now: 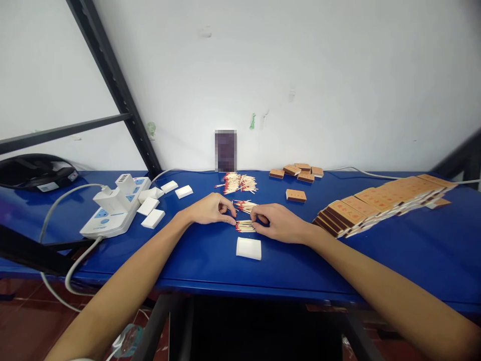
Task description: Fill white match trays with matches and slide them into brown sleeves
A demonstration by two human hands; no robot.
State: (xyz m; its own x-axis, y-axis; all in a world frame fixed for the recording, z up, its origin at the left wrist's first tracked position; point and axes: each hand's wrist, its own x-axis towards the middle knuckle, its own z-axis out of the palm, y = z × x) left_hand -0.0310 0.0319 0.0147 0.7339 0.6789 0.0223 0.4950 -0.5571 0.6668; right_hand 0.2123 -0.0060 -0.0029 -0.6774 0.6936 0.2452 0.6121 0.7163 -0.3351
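A short row of red-headed matches (245, 226) lies on the blue table between my two hands. My left hand (214, 208) is curled at the red heads, its thumb and forefinger pinched close against that end. At the plain ends, my right hand (280, 223) is bent the same way, with thumb and fingertips on the sticks. Just behind the row is a looser heap of matches (246, 206), partly hidden by my fingers. A white matchbox tray (248, 248) sits in front of the row, nearer the table's edge.
More matches (232, 183) are piled by the wall. Several white trays (153, 218) lie left, beside a power strip (108, 220) with cables. Brown matchboxes (296, 195) are scattered at the back right; a long stack of matchboxes (379, 200) leans near my right forearm.
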